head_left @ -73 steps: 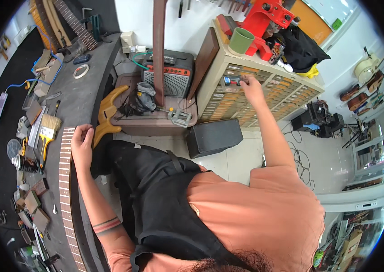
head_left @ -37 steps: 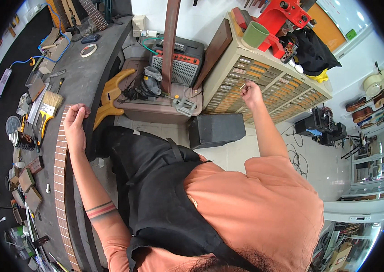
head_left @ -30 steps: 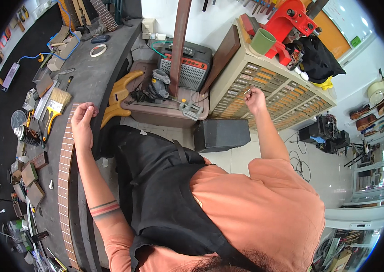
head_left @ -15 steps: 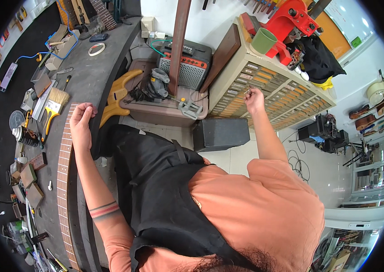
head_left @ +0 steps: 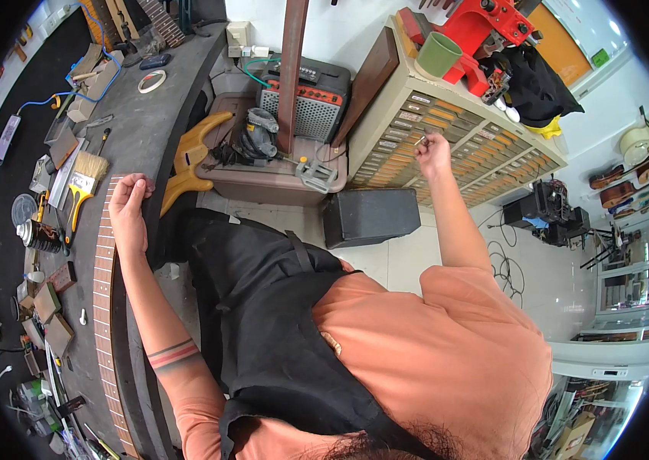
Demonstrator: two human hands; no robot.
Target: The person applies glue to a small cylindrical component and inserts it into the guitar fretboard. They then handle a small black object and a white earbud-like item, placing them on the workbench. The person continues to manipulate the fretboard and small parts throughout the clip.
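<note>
My left hand (head_left: pixel 130 205) is closed in a pinch at the far end of a long fretted neck (head_left: pixel 102 307) lying along the bench edge; what, if anything, its fingertips hold is hidden. My right hand (head_left: pixel 433 157) reaches out to the fronts of a beige cabinet (head_left: pixel 386 84) of many shallow drawers, fingers closed on a small thin piece (head_left: pixel 419 142), too small to identify. A yellow guitar body (head_left: pixel 188 181) stands beside the bench near my left hand.
The grey bench (head_left: pixel 148 115) carries a paintbrush (head_left: pixel 81 199), tape roll (head_left: pixel 151 81) and several blocks. An amplifier (head_left: pixel 303 107) and clamp (head_left: pixel 317 175) sit on a plastic case. A black box (head_left: pixel 370 217) stands on the floor. A red machine (head_left: pixel 493 27) and green cup (head_left: pixel 438 55) top the cabinet.
2.4 seconds ago my right hand held a dark item with blue on it; now a thin small piece shows instead. My left hand is slightly higher in view. Since then little has moved.
</note>
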